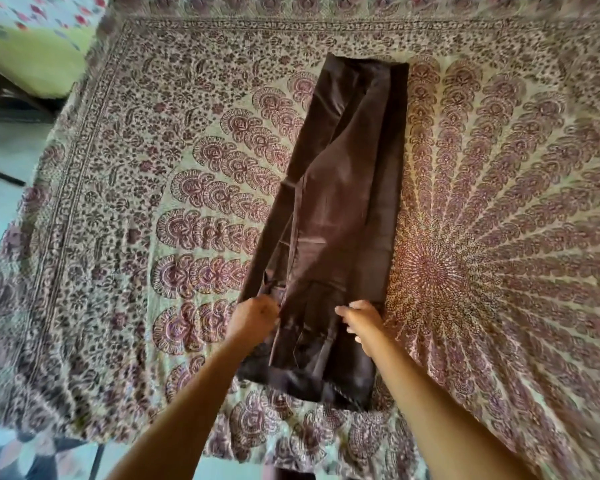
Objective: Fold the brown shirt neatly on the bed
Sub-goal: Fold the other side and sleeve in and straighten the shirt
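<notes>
While left hand (255, 318) grips, right hand (361, 323) seemingly pinches it, brown shirt (343, 202) lies narrow, creased.

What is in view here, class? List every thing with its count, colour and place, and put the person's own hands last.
brown shirt: one, dark brown, folded into a long narrow strip, lying lengthways mid-bed.
bedspread: one, cream with maroon feather print, covering the bed under the shirt.
green sheet: one, lime green, top left, beyond the bed.
floral cloth: one, white with red flowers, top left corner, above the green sheet.
floor: one, pale, left of the bed.
left hand: one, gripping the shirt's left edge near its near end.
right hand: one, on the shirt's right edge opposite; grip unclear.
</notes>
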The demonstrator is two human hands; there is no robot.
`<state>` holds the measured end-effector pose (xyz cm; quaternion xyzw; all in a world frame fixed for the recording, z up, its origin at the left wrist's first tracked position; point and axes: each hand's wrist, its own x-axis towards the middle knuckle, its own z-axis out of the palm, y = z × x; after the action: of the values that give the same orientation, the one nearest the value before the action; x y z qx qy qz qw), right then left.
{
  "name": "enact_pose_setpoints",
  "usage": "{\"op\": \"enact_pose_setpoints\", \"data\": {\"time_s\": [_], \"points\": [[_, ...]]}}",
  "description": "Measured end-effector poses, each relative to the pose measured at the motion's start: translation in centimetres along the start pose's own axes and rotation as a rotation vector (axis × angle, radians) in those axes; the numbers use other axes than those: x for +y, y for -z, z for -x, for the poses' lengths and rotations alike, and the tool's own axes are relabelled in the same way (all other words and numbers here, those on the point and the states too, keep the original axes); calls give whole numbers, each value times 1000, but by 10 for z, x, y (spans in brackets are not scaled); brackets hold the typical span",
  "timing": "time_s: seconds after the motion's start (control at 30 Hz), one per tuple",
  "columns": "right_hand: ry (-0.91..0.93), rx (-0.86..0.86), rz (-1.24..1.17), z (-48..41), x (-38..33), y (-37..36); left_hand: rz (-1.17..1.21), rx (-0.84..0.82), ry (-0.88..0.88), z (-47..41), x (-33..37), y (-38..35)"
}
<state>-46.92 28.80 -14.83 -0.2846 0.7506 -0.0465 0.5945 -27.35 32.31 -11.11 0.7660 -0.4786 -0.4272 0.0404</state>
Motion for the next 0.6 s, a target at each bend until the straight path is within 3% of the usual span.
{"op": "enact_pose_setpoints", "data": {"time_s": [0.13, 0.2, 0.33, 0.47, 0.6], "points": [[7, -53, 124, 12, 13, -18, 90, 1, 232, 1, -13, -19], [122, 34, 67, 16, 16, -24, 216, -26, 274, -1, -18, -31], [244, 278, 60, 27, 23, -14, 309, -25, 168, 1, -18, -42], [105, 56, 244, 15, 53, -12, 275, -14, 228, 6, -16, -54], [53, -126, 46, 14, 56, -12, 209, -121, 211, 0, -11, -54]]}}
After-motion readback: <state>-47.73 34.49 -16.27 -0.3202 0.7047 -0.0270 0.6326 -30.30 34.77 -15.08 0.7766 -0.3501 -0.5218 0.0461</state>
